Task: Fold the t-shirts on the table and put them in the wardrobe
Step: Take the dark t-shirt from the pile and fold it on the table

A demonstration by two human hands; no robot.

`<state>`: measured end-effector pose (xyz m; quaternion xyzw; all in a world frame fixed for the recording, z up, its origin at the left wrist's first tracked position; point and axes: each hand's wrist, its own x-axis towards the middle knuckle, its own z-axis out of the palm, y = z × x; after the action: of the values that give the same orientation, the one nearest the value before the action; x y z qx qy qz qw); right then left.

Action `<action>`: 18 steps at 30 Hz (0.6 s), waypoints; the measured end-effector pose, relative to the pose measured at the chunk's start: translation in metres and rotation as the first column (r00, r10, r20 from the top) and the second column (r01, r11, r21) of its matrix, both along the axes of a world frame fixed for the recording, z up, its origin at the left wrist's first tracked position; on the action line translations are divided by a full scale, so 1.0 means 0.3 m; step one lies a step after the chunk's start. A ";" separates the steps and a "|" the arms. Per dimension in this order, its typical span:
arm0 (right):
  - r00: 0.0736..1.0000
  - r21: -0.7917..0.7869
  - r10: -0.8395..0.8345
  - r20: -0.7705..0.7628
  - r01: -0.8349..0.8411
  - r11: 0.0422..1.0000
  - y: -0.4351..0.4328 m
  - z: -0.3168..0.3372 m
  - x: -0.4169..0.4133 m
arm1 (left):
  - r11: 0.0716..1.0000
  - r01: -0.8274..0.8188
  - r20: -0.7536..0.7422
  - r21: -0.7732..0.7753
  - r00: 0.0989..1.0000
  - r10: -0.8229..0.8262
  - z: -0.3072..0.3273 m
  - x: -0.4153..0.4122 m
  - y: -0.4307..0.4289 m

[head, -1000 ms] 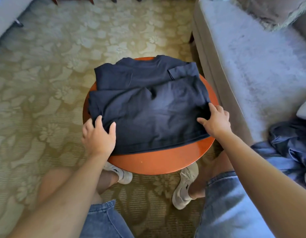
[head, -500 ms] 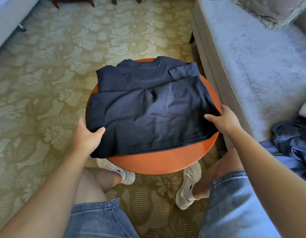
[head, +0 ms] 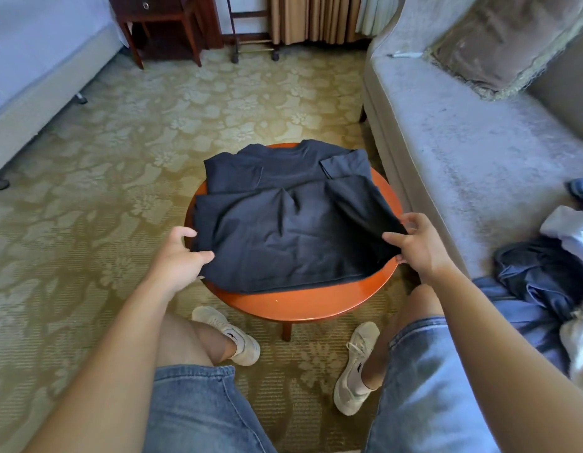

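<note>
While sitting at the round reddish wooden table (head: 293,305) mid-frame, pinching the dark navy t-shirt (head: 283,223) by its left edge with left hand (head: 177,259). Gripping right edge with right hand (head: 417,246).

No legible txt; sneakers (head: 226,335) bear tiny black logo.

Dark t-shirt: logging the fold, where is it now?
The dark t-shirt lies partly folded on the round table, centre of the head view, beside the sofa; left hand and right hand grip its near corners.
</note>
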<state>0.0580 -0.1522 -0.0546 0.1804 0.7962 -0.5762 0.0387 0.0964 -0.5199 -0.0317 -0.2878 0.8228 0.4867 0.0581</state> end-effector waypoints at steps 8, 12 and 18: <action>0.990 -0.215 0.053 -0.129 -0.080 0.973 -0.003 0.097 0.063 | 0.952 0.075 -0.342 0.297 0.939 0.033 0.146 0.040 0.048; 0.986 -0.376 0.117 -0.118 -0.154 0.914 -0.033 0.142 0.059 | 0.886 0.174 -0.368 0.430 0.930 -0.004 0.182 0.028 0.105; 0.988 -0.416 0.083 -0.132 -0.131 0.900 -0.063 0.136 0.042 | 0.968 0.184 -0.410 0.170 0.906 -0.100 0.161 0.001 0.111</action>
<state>0.0706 -0.1712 -0.0138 0.0913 0.6619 -0.7412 0.0643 0.0966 -0.4866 0.0166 -0.1140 0.7816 0.6116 -0.0457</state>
